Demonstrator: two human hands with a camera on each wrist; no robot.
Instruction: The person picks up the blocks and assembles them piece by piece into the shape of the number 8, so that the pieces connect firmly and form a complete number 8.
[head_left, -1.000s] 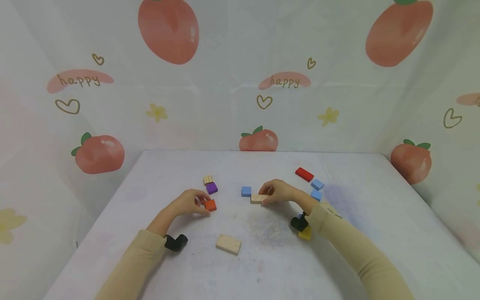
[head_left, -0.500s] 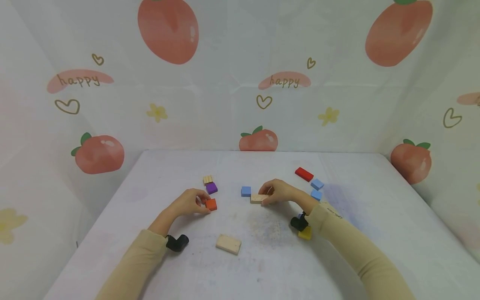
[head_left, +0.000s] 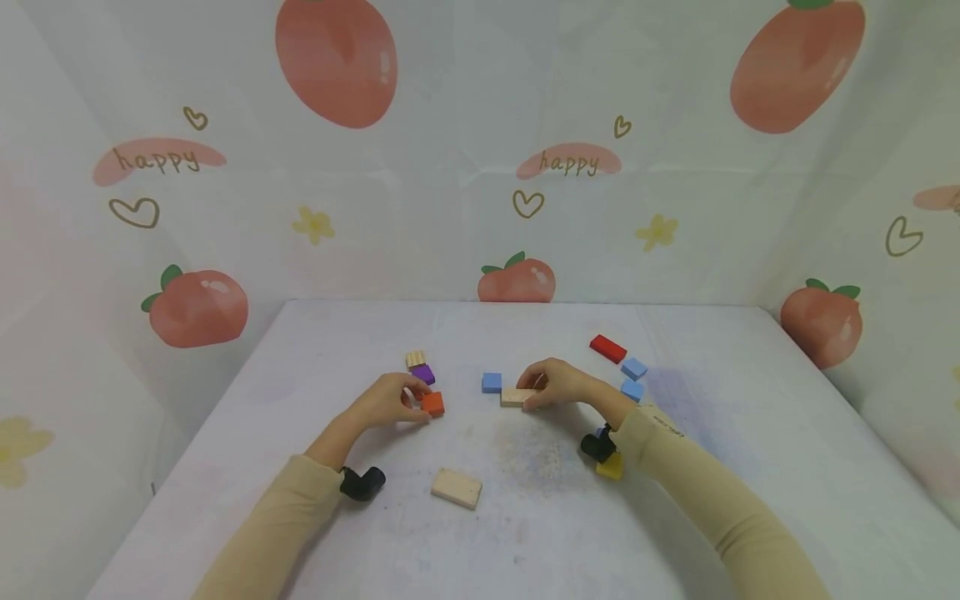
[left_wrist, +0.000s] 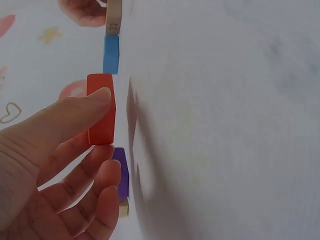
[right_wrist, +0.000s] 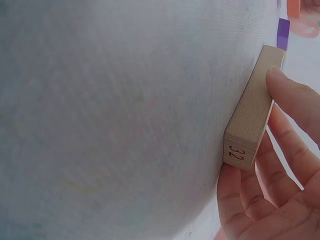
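Left hand angled inward, half-curled, pinching orange block; right hand likewise, pinching wooden block.

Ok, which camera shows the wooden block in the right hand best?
Right wrist: the wooden block is large there, its long side and 32-marked end visible. Head shows it small, partly behind the right hand; left wrist crops it at the top edge.

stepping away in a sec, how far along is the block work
Perhaps partway. Looks done, tentatively: a blue block lies beside the wooden block marked 32. In hand: the left hand holds an orange block, and the right hand grips that wooden block. Apparently left: a wooden plank, red block and yellow block, in neither hand.
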